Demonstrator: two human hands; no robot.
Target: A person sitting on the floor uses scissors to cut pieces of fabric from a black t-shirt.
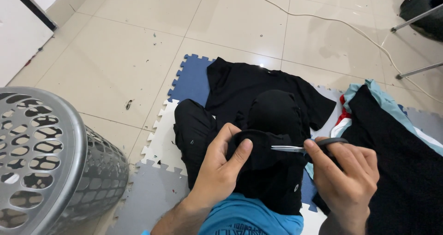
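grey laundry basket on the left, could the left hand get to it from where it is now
Probably yes: the grey laundry basket stands beside the left hand, with only bare foam mat between, but that hand now pinches black fabric.

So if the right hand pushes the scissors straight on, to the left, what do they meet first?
Probably the black garment pinched by the left hand; the scissors in the right hand already have their tips at its fold. Depth is unclear.

A grey perforated plastic laundry basket (41, 161) stands at the left on the beige tiled floor (115, 55). A white cable (332, 20) crosses the tiles near metal chair legs (417, 18). Interlocking foam mats (159, 142) lie beneath.
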